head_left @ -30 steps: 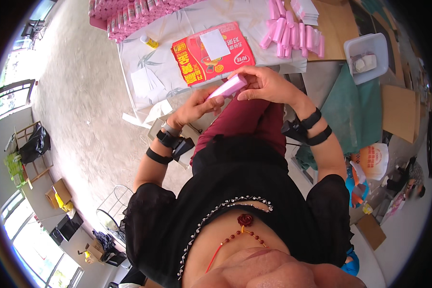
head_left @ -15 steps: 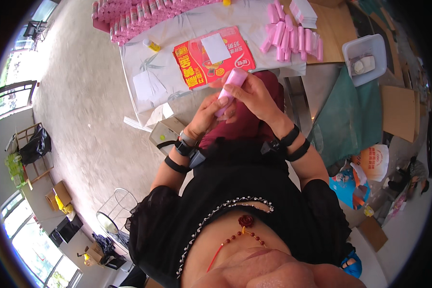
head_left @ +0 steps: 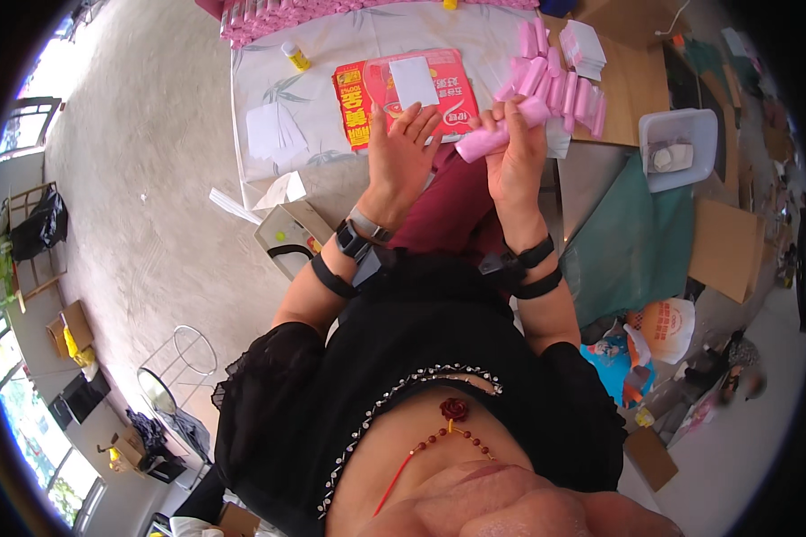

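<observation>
In my right hand [head_left: 516, 170] is a pink, tube-shaped roll [head_left: 484, 145], gripped by the fingers and tilted over the table's near edge. Left of it, my left hand [head_left: 401, 161] is raised with its fingers spread and nothing in it. Just beyond that hand lies a flattened red printed cardboard sheet [head_left: 358, 98], with a white paper slip [head_left: 414, 83] on top. A loose pile of similar pink rolls [head_left: 555, 85] lies past my right hand, partly hidden by the held one. Loose white paper slips [head_left: 273, 132] are spread at the table's left.
A small yellow-and-white bottle [head_left: 295, 56] stands at the back left. Rows of pink rolls [head_left: 287, 20] line the far edge. White cards [head_left: 583, 49] are stacked at the back right, and a clear plastic tub [head_left: 707, 148] sits further right. Green cloth [head_left: 604, 242] hangs below it.
My hands have come apart. The pink roll, earlier between both hands, has moved right in my right hand toward the pile. My left hand has let go and opened.
</observation>
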The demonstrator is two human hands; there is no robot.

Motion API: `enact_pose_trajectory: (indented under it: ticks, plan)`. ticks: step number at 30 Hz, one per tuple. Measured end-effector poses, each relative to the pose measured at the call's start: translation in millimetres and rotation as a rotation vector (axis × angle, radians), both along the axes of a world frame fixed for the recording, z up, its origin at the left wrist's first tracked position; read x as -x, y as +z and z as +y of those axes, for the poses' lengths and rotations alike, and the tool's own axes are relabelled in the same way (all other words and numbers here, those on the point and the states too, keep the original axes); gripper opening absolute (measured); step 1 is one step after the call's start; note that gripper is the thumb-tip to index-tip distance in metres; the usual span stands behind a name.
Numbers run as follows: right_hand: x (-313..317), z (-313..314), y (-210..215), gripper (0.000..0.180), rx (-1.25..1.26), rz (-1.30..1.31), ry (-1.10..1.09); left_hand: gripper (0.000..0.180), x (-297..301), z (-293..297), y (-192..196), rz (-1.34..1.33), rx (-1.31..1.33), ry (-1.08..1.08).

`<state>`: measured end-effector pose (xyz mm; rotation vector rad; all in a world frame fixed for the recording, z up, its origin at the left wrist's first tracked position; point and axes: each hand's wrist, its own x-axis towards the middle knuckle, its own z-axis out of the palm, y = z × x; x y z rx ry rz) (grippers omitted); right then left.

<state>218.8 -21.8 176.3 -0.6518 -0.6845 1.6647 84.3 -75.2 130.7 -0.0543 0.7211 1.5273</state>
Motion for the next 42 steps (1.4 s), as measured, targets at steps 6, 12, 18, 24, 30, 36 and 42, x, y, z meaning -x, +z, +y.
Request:
enact_pose_trajectory:
  ticks: [6, 12, 18, 24, 30, 36, 42]
  plan:
    - [10.6, 0.7, 19.9, 0.016, 0.030, -0.030, -0.207, 0.097, -27.8, 13.8, 21.3, 0.119, -0.134, 0.096]
    - [26.8, -15.1, 34.8, 0.016, -0.038, -0.064, -0.220, 0.101, -43.8, 18.5, 46.6, 0.263, -0.204, 0.170]
    - [15.7, -5.9, 41.2, 0.017, -0.108, -0.042, -0.242, 0.102, -31.9, 15.7, 53.5, 0.302, -0.230, 0.202]
    - [31.4, -17.1, 36.8, 0.019, -0.092, -0.084, -0.183, 0.094, -45.6, 16.0, 58.8, 0.200, -0.294, 0.114]
    - [2.5, 11.0, 33.2, 0.026, -0.037, 0.062, -0.209, 0.058, -20.5, 7.8, 42.9, 0.339, -0.262, -0.040]
    - [6.8, 18.4, 20.2, 0.031, 0.104, 0.062, -0.260, 0.029, -13.5, -0.8, 52.5, 0.664, -0.312, -0.265]
    - [3.9, 20.1, 2.1, 0.030, 0.144, -0.024, -0.208, 0.033, -1.5, 5.6, 41.5, 0.651, -0.237, -0.446]
